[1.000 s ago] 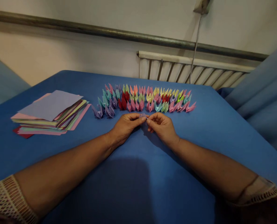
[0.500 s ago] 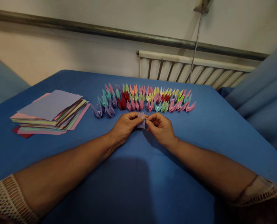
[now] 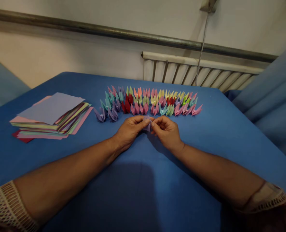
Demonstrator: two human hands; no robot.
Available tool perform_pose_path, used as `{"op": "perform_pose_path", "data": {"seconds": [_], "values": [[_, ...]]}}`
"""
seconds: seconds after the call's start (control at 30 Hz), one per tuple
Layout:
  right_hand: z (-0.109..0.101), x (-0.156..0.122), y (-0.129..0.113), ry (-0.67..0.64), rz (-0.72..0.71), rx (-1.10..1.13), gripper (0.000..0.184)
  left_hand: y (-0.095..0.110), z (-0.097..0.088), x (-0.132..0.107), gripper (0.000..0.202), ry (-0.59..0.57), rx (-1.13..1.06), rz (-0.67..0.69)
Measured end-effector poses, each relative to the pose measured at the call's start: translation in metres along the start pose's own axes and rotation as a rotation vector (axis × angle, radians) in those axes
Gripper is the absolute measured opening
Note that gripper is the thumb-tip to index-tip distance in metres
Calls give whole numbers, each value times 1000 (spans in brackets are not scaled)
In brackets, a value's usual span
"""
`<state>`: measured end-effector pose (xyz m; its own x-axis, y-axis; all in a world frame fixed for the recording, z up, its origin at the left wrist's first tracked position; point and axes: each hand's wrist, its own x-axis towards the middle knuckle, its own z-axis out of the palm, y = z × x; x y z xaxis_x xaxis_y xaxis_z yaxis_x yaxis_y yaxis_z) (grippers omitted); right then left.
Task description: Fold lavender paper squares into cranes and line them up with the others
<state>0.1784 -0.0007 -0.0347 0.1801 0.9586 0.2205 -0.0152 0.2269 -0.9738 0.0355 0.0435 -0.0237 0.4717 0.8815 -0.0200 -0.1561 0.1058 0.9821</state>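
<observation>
A small piece of folded purple origami paper is held between my two hands, just above the blue tabletop. My left hand pinches it, thumb on top and fingers behind. From the other side my right hand grips its right edge between thumb and forefinger; the fingertips partly cover the paper. Right beyond my hands stand several rows of small folded paper cranes in pink, red, yellow, green, teal and purple. The nearest pink ones are close to my fingertips.
A stack of square coloured paper, purple sheet on top, lies at the left. The blue-covered table reaches toward a wall with a pipe and a white radiator. Blue curtains hang at the right.
The purple paper has turned slightly and its lower part now looks narrower and more slanted. My right fingers have shifted a little along its edge. Everything else looks the same.
</observation>
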Motion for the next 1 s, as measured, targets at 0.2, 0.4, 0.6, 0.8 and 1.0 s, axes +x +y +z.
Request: {"op": "perform_pose_path", "data": {"seconds": [0.2,0.4,0.6,0.8,1.0], "values": [[-4,-2,7,-38,-90,-127,15,2,3,-1,20,-14,-143,-17],[-5,-3,9,-66,-117,-103,9,2,2,-1,17,-6,-218,-30],[-7,-2,8,-84,-110,-77,10,-1,1,1,16,31,-212,-35],[-7,0,9,-41,-109,-137,13,-1,2,-1,17,34,-171,-64],[-7,0,8,-46,-105,-116,13,0,1,0,20,22,-202,-58]]}}
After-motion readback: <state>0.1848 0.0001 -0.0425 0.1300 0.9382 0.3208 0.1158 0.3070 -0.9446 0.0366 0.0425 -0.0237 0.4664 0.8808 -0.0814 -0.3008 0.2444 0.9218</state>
